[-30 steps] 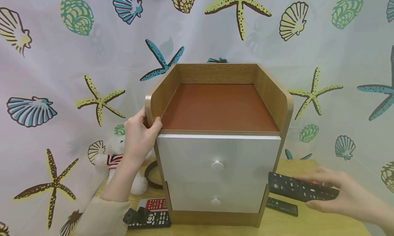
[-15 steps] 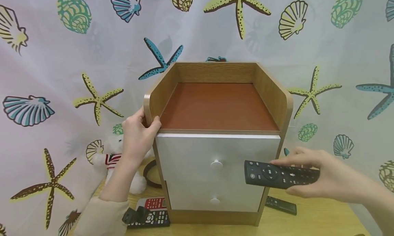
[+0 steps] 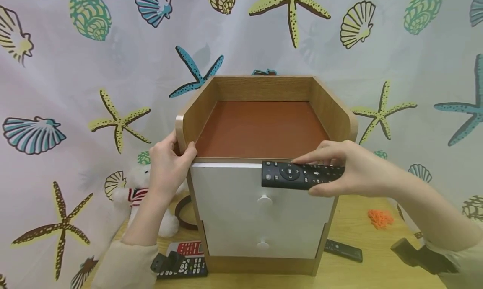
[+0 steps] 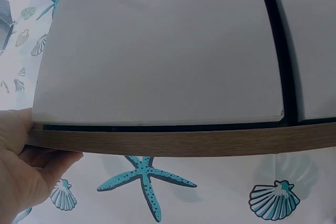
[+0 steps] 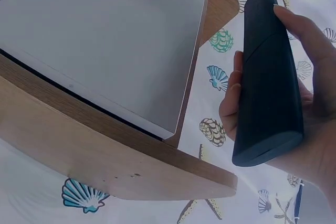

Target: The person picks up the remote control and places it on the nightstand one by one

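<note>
My right hand holds a black remote control between thumb and fingers, its buttons facing the head camera. The remote overlaps the top front edge of a small wooden cabinet with two white drawers. In the right wrist view the remote's smooth back shows beside the cabinet. My left hand grips the front edge of the cabinet's left side panel, thumb at the front. The left wrist view shows that hand at the end of the wooden edge.
Left of the cabinet lie a black remote and a red-and-silver one, with a brown ring and a white plush toy behind. To the right are another black remote and an orange tangle on the wooden table.
My right hand has carried the black remote left and up, from right of the cabinet to in front of its upper edge. The left hand has kept its grip.
</note>
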Motion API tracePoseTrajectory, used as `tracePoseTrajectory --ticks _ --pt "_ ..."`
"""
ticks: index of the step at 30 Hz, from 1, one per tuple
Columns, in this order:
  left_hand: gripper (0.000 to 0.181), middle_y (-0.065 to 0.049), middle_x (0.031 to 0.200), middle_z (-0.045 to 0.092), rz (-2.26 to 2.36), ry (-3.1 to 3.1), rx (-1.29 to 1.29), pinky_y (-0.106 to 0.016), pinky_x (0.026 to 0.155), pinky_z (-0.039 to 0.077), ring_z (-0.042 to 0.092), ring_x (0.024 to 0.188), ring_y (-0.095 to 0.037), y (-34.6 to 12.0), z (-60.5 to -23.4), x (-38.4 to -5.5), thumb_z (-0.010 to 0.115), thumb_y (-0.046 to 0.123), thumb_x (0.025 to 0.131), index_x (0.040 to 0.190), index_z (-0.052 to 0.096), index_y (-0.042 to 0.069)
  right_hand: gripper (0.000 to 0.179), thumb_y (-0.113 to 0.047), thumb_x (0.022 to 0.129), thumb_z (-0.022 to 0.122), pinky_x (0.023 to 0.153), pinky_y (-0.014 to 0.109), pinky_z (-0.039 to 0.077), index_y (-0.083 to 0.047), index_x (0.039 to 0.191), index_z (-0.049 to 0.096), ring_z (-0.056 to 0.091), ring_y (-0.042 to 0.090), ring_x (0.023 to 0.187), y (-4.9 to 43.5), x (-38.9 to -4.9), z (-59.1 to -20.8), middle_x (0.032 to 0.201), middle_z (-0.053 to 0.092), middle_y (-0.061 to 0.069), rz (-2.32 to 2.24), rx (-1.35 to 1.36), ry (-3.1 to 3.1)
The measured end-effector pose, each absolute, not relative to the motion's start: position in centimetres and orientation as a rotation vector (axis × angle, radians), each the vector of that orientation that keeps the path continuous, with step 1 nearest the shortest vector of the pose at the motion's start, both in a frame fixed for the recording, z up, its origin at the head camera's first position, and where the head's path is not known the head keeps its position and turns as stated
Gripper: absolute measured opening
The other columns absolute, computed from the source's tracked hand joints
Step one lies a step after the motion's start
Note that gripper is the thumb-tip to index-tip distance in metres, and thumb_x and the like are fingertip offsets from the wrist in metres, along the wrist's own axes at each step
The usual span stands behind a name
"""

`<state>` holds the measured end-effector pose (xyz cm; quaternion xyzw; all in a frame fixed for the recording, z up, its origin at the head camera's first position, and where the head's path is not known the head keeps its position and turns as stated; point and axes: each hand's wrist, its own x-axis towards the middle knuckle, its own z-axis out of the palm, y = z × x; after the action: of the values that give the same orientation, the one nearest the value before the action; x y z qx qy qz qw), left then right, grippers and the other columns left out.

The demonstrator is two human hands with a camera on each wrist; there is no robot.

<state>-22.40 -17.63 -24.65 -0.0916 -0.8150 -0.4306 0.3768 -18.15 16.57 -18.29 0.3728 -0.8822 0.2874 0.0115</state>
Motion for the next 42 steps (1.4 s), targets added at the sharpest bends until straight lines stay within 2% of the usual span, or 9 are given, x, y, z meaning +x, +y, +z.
tracePoseTrajectory --ticks 2,5,8,16,22,28,42 --pt "0.021 -0.02 0.094 0.071 -1.096 -2.074 -0.239 -0.01 0.06 0.048 0.068 0.077 -0.027 -17.7 -24.7 -22.4 0.058 0.005 0.085 0.102 0.065 -0.004 0.047 -0.027 0.075 0.078 0.072 0.031 0.044 -0.025 0.12 0.065 0.05 0.018 0.086 16.0 -18.7 -17.7 0.099 0.063 -0.004 0.881 1.158 -2.762" --pt "0.019 -0.021 0.09 0.071 -1.088 -2.061 -0.252 -0.004 0.058 0.043 0.068 0.074 -0.028 -17.7 -24.7 -22.4 0.057 0.004 0.084 0.1 0.066 -0.005 0.046 -0.027 0.076 0.077 0.074 0.034 0.043 -0.024 0.12 0.066 0.049 0.019 0.089 15.2 -19.5 -16.9 0.104 0.064 -0.002 0.861 1.157 -2.769" --pt "0.019 -0.021 0.089 0.071 -1.085 -2.053 -0.261 -0.003 0.057 0.043 0.068 0.073 -0.029 -17.7 -24.7 -22.5 0.057 0.004 0.084 0.099 0.066 -0.005 0.045 -0.025 0.076 0.077 0.078 0.036 0.044 -0.022 0.119 0.066 0.052 0.019 0.089 14.4 -20.5 -16.2 0.109 0.066 0.001 0.836 1.154 -2.776" --pt "0.021 -0.02 0.093 0.071 -1.086 -2.071 -0.249 -0.007 0.06 0.045 0.069 0.078 -0.027 -17.6 -24.8 -22.4 0.058 0.005 0.085 0.103 0.066 -0.004 0.045 -0.023 0.077 0.076 0.075 0.032 0.042 -0.015 0.119 0.066 0.052 0.019 0.085 12.0 -23.6 -15.2 0.097 0.066 0.004 0.791 1.177 -2.799" --pt "0.021 -0.02 0.093 0.071 -1.081 -2.071 -0.244 -0.006 0.06 0.044 0.069 0.077 -0.027 -17.6 -24.9 -22.5 0.058 0.006 0.085 0.103 0.066 -0.003 0.045 -0.019 0.076 0.076 0.076 0.031 0.043 -0.014 0.12 0.066 0.052 0.021 0.086 10.6 -25.2 -14.4 0.093 0.063 0.006 0.845 1.09 -2.87" --pt "0.021 -0.02 0.094 0.071 -1.068 -2.072 -0.242 -0.009 0.061 0.046 0.068 0.077 -0.027 -17.7 -24.9 -22.6 0.058 0.006 0.085 0.102 0.066 -0.004 0.047 -0.022 0.077 0.075 0.076 0.031 0.044 -0.015 0.122 0.064 0.054 0.022 0.093 9.2 -26.4 -14.2 0.098 0.064 0.009 0.834 1.044 -2.944" --pt "0.021 -0.021 0.093 0.07 -1.074 -2.057 -0.26 -0.002 0.059 0.042 0.068 0.075 -0.029 -17.7 -24.8 -22.6 0.058 0.004 0.085 0.102 0.065 -0.005 0.047 -0.02 0.081 0.072 0.083 0.031 0.04 -0.013 0.126 0.061 0.05 0.021 0.097 8.1 -28.0 -15.4 0.104 0.06 0.01 0.816 0.987 -3.056"
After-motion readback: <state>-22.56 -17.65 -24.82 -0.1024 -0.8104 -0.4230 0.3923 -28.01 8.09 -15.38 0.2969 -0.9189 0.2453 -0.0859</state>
